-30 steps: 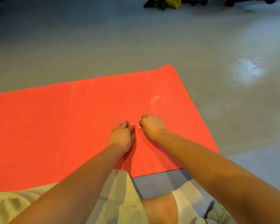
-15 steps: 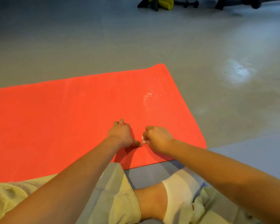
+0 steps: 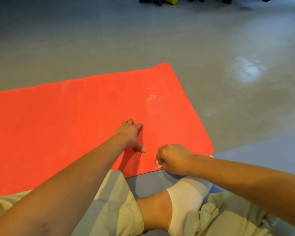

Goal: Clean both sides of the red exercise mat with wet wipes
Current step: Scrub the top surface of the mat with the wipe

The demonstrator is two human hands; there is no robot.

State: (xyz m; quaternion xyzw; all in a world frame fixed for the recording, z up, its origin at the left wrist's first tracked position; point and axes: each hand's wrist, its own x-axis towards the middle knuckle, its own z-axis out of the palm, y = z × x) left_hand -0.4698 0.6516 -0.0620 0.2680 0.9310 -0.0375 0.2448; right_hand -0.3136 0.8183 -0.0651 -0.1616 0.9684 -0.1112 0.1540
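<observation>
Your red mat (image 3: 58,125) lies flat on the grey floor (image 3: 109,40), its long axis running left to right and its short end at your right, with open floor beyond. Your left hand (image 3: 132,135) presses flat on it. Your right hand (image 3: 174,158) clutches a white wipe (image 3: 158,164) at the near edge.

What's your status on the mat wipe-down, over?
Left hand flat, pressing the red mat. Right hand grips a white wipe at the mat's near edge. Wet sheen toward the far corner. Nothing in the wipe's way.
</observation>
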